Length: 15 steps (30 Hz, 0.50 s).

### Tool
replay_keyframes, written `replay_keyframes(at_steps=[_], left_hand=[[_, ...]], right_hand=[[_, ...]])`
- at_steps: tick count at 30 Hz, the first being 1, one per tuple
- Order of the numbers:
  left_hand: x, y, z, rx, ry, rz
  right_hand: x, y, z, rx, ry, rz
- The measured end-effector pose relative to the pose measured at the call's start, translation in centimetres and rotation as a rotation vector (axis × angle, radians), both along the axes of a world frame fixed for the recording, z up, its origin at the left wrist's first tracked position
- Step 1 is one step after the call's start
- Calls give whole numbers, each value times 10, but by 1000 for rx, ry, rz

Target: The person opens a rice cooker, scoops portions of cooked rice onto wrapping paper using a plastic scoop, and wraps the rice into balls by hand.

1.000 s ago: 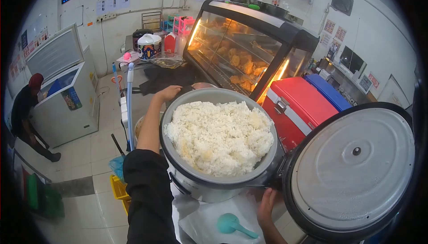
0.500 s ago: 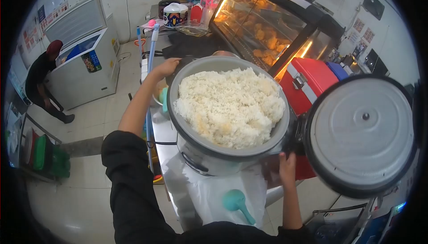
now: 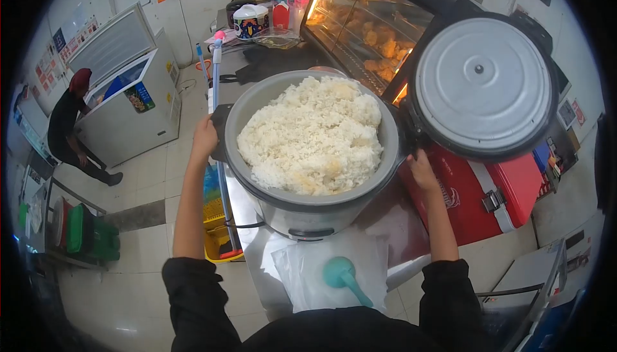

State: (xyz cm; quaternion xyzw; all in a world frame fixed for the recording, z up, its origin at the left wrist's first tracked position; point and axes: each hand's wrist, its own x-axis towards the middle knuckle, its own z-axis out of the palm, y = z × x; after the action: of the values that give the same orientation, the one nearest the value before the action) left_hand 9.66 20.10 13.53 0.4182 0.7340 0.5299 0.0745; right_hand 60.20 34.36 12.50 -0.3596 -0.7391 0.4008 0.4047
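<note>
A large round rice cooker (image 3: 307,222) full of white rice (image 3: 315,135) stands on the metal table, its lid (image 3: 483,85) swung open at the right. My left hand (image 3: 205,137) is closed on the black handle at the cooker's left side. On the other side, my right hand (image 3: 421,169) grips the black handle below the lid hinge; its fingers are partly hidden. A teal scoop (image 3: 340,272) lies on clear plastic bags (image 3: 302,276) in front of the cooker.
Behind stands a lit glass case (image 3: 366,24) of fried food. A red cooler box (image 3: 472,191) is at the right. Yellow baskets (image 3: 218,239) are below left. Farther left, a person (image 3: 67,117) leans into an open chest freezer (image 3: 138,117).
The cooker has turned counterclockwise: its lid moved up and back, its left handle came nearer, and its front now faces me. Both hands moved with the handles. The view shifted too.
</note>
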Motion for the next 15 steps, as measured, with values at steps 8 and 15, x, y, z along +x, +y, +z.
replay_keyframes(at_steps=[8,15], left_hand=[[6,-20,-30,10,80,220],[40,-29,-11,43,57,327]], right_hand=[[-40,22,3,-391,637,223],[-70,-41,0,-298,654,-247]])
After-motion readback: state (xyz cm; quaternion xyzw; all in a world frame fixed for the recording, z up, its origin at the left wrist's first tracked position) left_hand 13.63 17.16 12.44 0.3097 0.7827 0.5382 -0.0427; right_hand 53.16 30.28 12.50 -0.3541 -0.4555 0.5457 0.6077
